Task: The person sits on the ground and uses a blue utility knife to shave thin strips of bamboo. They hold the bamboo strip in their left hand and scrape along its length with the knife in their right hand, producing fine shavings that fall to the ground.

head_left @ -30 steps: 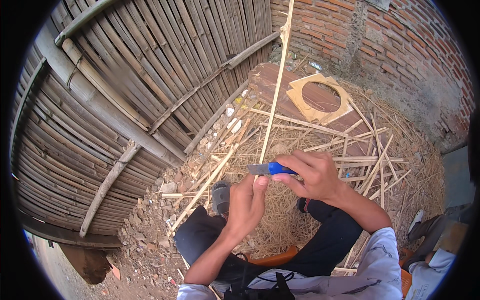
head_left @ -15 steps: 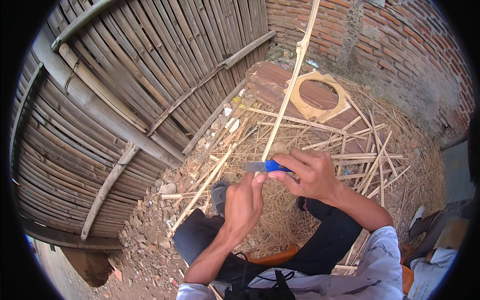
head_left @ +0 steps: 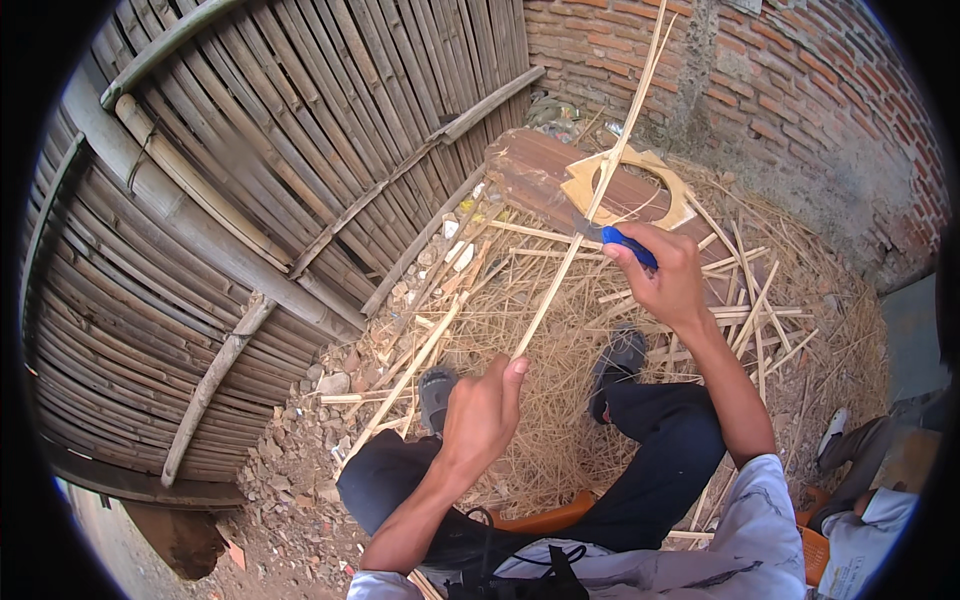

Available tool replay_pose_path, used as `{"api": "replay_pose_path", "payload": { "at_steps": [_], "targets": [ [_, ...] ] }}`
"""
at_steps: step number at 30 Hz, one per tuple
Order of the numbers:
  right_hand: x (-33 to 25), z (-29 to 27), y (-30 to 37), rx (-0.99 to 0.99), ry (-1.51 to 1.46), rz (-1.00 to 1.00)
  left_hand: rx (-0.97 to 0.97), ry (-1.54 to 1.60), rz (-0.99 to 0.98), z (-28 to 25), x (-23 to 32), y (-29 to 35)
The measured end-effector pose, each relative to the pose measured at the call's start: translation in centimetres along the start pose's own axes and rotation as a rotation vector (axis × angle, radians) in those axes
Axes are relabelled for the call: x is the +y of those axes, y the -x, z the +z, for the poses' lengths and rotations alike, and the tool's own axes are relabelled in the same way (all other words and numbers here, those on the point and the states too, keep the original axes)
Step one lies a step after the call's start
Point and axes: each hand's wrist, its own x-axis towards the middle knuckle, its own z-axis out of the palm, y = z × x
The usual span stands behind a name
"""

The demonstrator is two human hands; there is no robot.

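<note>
A long pale bamboo strip [head_left: 550, 300] slants up and away from me. Its near end sits in my left hand [head_left: 480, 408], thumb pressed along it, fingers closed. My right hand [head_left: 667, 280] is wrapped round a blue-handled knife [head_left: 630, 247], farther out than the left. The grey blade lies against the strip around its middle. Beyond the blade, a thin sliver stands apart from the strip near its far end.
Several loose bamboo strips [head_left: 745, 300] lie on straw shavings [head_left: 550, 430] around my feet. A yellowish board with a round hole [head_left: 680, 205] rests on a brown panel [head_left: 530, 170]. A bamboo wall [head_left: 300, 150] stands left, a brick wall [head_left: 790, 90] behind. Another person's legs [head_left: 860, 455] show at right.
My right hand has slid the knife away from my left hand along the strip, up and to the right. A thin sliver now shows at the strip's far part. My left hand has barely moved.
</note>
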Motion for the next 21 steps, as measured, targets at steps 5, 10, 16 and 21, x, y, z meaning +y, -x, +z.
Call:
{"api": "replay_pose_path", "payload": {
  "at_steps": [5, 10, 16, 21],
  "targets": [
    [1.1, 0.0, -0.3, -0.029, 0.04, 0.017, -0.011, -0.004, 0.013, 0.1, -0.2, -0.1],
    [1.9, 0.6, -0.3, -0.012, 0.082, 0.003, -0.004, -0.025, 0.013, 0.1, -0.4, 0.1],
    [2.9, 0.6, -0.9, 0.036, 0.14, 0.016, -0.003, -0.053, 0.027, -0.2, 0.1, -0.1],
    [3.1, 0.0, -1.1, 0.035, 0.204, 0.056, 0.015, -0.092, 0.059, -0.2, 0.2, 0.2]
  ]
}}
